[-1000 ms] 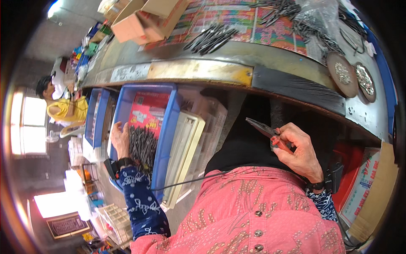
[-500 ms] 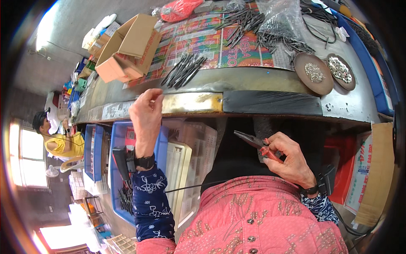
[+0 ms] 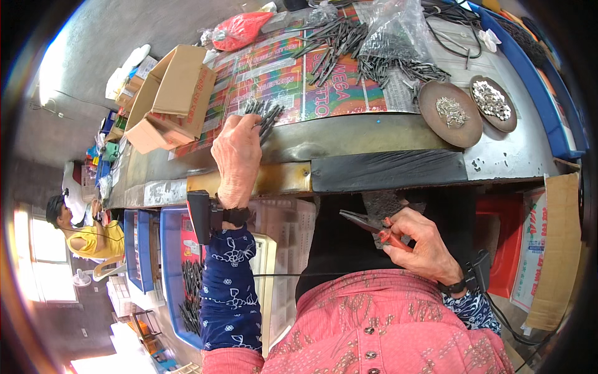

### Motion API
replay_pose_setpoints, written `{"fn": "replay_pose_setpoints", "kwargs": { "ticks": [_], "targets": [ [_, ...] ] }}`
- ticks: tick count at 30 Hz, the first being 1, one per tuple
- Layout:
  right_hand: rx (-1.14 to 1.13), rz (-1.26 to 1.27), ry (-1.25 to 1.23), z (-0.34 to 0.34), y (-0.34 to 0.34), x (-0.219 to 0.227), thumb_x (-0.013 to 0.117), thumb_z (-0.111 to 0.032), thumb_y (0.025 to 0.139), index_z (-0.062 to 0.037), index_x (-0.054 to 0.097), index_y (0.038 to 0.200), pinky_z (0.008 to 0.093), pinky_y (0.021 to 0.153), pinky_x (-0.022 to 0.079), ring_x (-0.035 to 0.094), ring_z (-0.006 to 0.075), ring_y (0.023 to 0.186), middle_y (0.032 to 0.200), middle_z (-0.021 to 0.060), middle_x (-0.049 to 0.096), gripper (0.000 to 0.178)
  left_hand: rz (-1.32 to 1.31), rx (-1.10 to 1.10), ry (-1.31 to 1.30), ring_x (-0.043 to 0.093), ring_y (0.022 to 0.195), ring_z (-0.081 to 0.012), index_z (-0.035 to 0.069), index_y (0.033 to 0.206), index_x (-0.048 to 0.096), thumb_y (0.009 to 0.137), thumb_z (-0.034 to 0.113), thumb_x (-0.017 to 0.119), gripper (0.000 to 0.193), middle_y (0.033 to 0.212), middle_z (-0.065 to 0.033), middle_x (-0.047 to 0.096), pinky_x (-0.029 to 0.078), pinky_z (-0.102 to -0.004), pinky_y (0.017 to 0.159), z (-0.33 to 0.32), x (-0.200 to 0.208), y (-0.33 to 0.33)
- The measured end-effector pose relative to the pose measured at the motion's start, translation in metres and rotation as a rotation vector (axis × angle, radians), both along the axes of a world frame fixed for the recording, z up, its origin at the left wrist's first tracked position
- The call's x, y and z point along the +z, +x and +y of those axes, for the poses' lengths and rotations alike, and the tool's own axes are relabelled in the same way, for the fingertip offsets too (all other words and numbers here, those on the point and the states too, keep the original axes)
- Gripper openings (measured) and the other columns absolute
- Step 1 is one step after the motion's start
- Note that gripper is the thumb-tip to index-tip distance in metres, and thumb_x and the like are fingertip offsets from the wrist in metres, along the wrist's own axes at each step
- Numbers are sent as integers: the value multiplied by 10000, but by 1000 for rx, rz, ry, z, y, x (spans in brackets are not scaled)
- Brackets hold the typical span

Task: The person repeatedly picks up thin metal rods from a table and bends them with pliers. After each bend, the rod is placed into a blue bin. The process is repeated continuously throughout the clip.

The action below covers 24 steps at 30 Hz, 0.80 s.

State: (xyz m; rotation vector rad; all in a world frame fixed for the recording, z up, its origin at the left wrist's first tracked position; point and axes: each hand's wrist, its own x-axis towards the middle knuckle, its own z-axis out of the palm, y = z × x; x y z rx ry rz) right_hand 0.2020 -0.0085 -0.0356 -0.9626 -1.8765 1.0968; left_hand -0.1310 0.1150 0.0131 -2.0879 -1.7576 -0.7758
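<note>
My left hand is over the table edge, its fingers closed at the near end of a small pile of thin black strips. The fingertips are partly hidden, so how many strips they grip is unclear. Over my lap, my right hand is wrapped round the red handles of a pair of pliers. The metal jaws point left and away from me, with nothing visible in them. A larger heap of similar black strips lies farther back, partly beside a clear plastic bag.
Two round dishes stand at the right: one with small metal pieces, another with silvery bits. An open cardboard box and a red bag are at the left. Blue bins sit below. A person in yellow sits far left.
My left hand has moved forward and right, from short of the small pile onto its near end. My right hand still holds the pliers, shifted slightly. The whole view has turned a little.
</note>
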Motion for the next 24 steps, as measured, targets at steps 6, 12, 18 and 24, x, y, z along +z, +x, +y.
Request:
{"fn": "replay_pose_setpoints", "kwargs": {
  "ticks": [6, 12, 18, 24],
  "targets": [
    [25, -52, -27, 1, 2, -4, 752, -30, 702, -7, 566, 774, 379, 753, 506, 637, 302, 837, 852, 132, 609, 201, 65, 46, -29, 654, 805, -369, 128, 1001, 708, 858, 155, 697, 147, 905, -112, 644, 505, -465, 663, 9, -4, 2],
    [19, -28, 21, 1, 0, -7, 754, -49, 705, -15, 546, 756, 388, 723, 491, 614, 315, 807, 830, 129, 585, 217, 22, 97, -103, 659, 828, -362, 104, 999, 708, 821, 170, 740, 193, 877, -122, 658, 509, -466, 712, 21, -2, -3],
    [14, -30, 40, -2, -1, -7, 755, -67, 698, -17, 534, 750, 398, 703, 481, 596, 331, 792, 818, 131, 569, 232, 50, 91, -149, 662, 807, -335, 91, 943, 703, 793, 205, 767, 199, 851, -116, 677, 512, -445, 713, 20, -1, 1],
    [11, -13, 77, -5, -1, -4, 752, -70, 696, -12, 555, 771, 404, 713, 486, 591, 339, 798, 834, 141, 579, 219, -157, 83, -300, 662, 794, -313, 87, 908, 707, 785, 229, 781, 202, 803, -94, 668, 505, -429, 708, 15, 2, 10]
  ]
}}
